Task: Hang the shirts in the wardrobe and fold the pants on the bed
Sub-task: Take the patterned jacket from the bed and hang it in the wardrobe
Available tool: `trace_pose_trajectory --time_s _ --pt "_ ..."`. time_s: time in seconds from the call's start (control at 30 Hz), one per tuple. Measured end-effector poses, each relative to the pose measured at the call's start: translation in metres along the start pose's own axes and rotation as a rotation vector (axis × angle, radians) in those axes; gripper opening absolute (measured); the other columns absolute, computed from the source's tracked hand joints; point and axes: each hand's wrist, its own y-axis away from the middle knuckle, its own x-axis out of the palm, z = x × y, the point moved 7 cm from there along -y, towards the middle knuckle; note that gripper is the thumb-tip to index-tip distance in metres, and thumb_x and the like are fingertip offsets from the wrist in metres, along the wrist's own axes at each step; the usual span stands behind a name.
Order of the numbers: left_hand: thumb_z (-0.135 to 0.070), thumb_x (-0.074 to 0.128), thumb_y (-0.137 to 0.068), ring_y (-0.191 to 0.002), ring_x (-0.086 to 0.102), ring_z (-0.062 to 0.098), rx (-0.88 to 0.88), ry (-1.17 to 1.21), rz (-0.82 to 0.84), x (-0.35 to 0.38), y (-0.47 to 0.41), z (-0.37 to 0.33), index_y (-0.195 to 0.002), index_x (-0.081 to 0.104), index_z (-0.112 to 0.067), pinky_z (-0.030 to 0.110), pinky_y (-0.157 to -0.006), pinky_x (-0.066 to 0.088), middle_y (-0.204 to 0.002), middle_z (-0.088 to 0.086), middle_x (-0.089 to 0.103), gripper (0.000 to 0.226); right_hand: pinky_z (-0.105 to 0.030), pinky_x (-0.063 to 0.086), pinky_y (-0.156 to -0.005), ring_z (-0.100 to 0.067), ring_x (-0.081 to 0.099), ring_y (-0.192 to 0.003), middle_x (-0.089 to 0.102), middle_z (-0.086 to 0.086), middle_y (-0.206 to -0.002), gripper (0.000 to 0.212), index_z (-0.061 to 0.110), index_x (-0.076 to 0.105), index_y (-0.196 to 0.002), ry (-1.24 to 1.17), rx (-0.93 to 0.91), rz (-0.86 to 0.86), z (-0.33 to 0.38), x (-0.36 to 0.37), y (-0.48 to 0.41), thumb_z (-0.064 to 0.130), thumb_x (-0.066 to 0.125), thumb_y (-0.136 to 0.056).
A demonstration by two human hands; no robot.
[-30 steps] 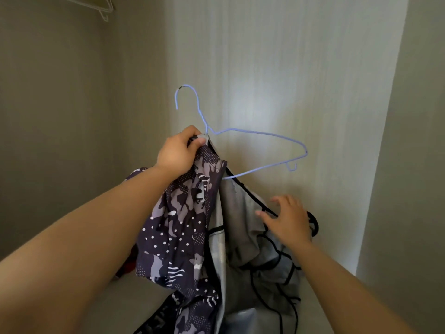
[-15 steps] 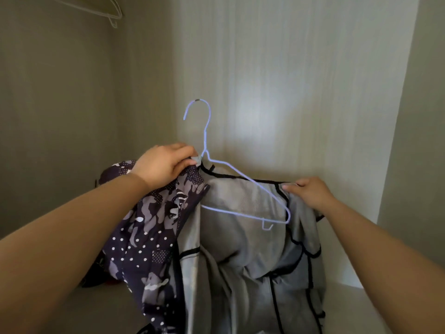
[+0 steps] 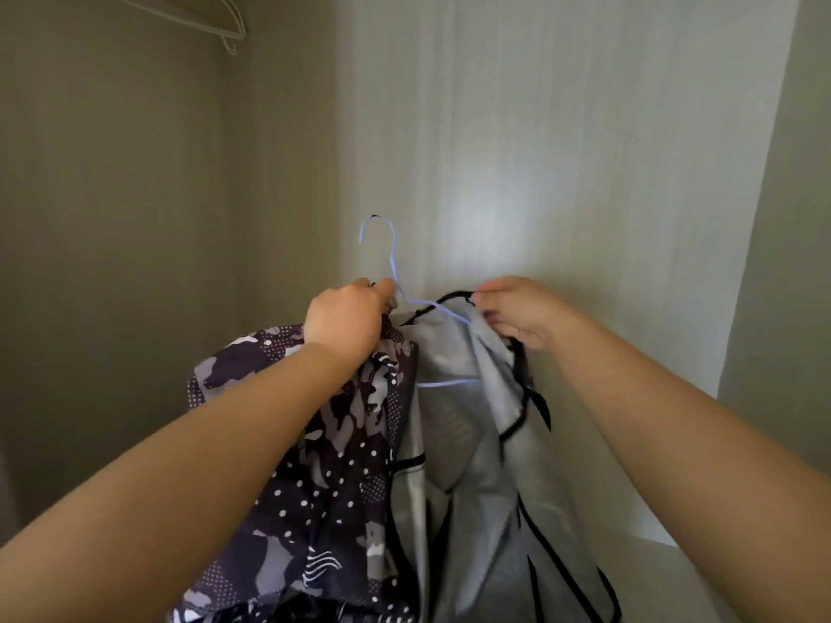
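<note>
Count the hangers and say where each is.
2. A blue hanger in the middle, held by the left hand; a white hanger at the top left. Others may be out of view.

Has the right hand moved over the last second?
Yes. The right hand has risen and shifted left, away from the wardrobe's right side panel, and now pinches the grey shirt near the blue hanger neck.

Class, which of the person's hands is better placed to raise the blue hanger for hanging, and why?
Left, probably. The left hand grips the blue hanger just under its hook, while the right hand only pinches the shirt at its black-trimmed edge.
</note>
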Motion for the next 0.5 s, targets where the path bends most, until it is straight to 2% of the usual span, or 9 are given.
trace_pose_trajectory --time_s 0.03,0.07,0.1,0.2,0.23,0.27,0.33,0.4,0.5 --pt "-0.018 0.046 -0.096 -0.063 0.046 0.028 -0.047 0.091 -0.027 -0.001 0.000 0.007 -0.096 0.049 -0.019 0.030 -0.052 0.030 -0.093 0.007 0.062 0.003 -0.017 0.052 -0.062 -0.016 0.062 -0.076 0.063 -0.009 -0.087 0.023 0.012 0.052 -0.111 -0.155 -0.048 0.143 0.007 0.011 0.006 -0.001 0.052 -0.092" --pt "-0.024 0.045 -0.098 -0.066 0.050 0.030 -0.093 0.177 -0.064 -0.001 0.000 0.014 -0.095 0.050 -0.017 0.031 -0.054 0.032 -0.092 0.007 0.063 0.009 -0.018 0.054 -0.066 -0.015 0.065 -0.082 0.066 -0.010 -0.092 0.028 0.015 0.051 -0.114 -0.191 -0.119 0.235 0.013 0.015 0.012 -0.003 0.049 -0.092" --pt "-0.029 0.045 -0.098 -0.070 0.054 0.032 -0.124 0.247 -0.102 -0.001 0.003 0.020 -0.095 0.052 -0.016 0.032 -0.056 0.034 -0.092 0.007 0.063 0.015 -0.018 0.054 -0.070 -0.014 0.066 -0.086 0.067 -0.011 -0.097 0.030 0.017 0.052 -0.113 -0.114 -0.228 0.230 0.021 0.012 0.015 -0.003 0.050 -0.092" --pt "-0.032 0.046 -0.098 -0.078 0.058 0.034 -0.170 0.375 -0.213 -0.005 0.015 0.034 -0.096 0.058 -0.014 0.034 -0.059 0.039 -0.091 0.008 0.064 0.021 -0.022 0.042 -0.087 -0.020 0.055 -0.104 0.062 -0.006 -0.114 0.035 0.023 0.058 -0.117 0.610 -0.589 -0.266 0.043 -0.029 0.020 0.015 0.067 -0.084" --pt "-0.032 0.048 -0.097 -0.078 0.059 0.034 -0.175 0.404 -0.241 -0.006 0.018 0.037 -0.096 0.058 -0.014 0.036 -0.060 0.041 -0.091 0.009 0.065 0.021 -0.029 0.037 -0.094 -0.024 0.047 -0.114 0.057 -0.004 -0.122 0.048 0.025 0.055 -0.124 0.804 -0.581 -0.356 0.039 -0.039 0.020 0.024 0.072 -0.079" --pt "-0.032 0.049 -0.097 -0.079 0.059 0.035 -0.174 0.433 -0.263 -0.006 0.021 0.039 -0.096 0.059 -0.013 0.036 -0.060 0.042 -0.092 0.010 0.065 0.021 -0.033 0.034 -0.100 -0.025 0.041 -0.122 0.051 -0.003 -0.131 0.061 0.026 0.049 -0.131 0.900 -0.507 -0.354 0.027 -0.047 0.016 0.032 0.075 -0.076" --pt "-0.031 0.051 -0.096 -0.078 0.060 0.034 -0.151 0.475 -0.296 -0.006 0.023 0.041 -0.095 0.060 -0.012 0.036 -0.059 0.043 -0.092 0.009 0.067 0.021 -0.035 0.032 -0.105 -0.025 0.039 -0.128 0.046 -0.004 -0.139 0.074 0.022 0.043 -0.137 0.876 -0.358 -0.199 -0.002 -0.050 0.006 0.034 0.078 -0.073" --pt "-0.029 0.054 -0.095 -0.074 0.059 0.033 -0.107 0.479 -0.320 -0.007 0.025 0.036 -0.092 0.061 -0.011 0.032 -0.056 0.036 -0.088 0.008 0.066 0.020 -0.030 0.036 -0.100 -0.023 0.048 -0.121 0.052 -0.007 -0.133 0.066 0.014 0.050 -0.131 0.760 -0.295 -0.066 -0.022 -0.042 0.003 0.024 0.079 -0.073" --pt "-0.026 0.058 -0.093 -0.067 0.059 0.032 -0.048 0.459 -0.329 -0.006 0.029 0.024 -0.091 0.063 -0.010 0.028 -0.056 0.031 -0.083 0.007 0.065 0.017 -0.028 0.040 -0.090 -0.025 0.054 -0.111 0.059 -0.010 -0.123 0.052 0.010 0.057 -0.124 0.804 -0.265 -0.104 -0.038 -0.041 0.000 0.009 0.075 -0.075"
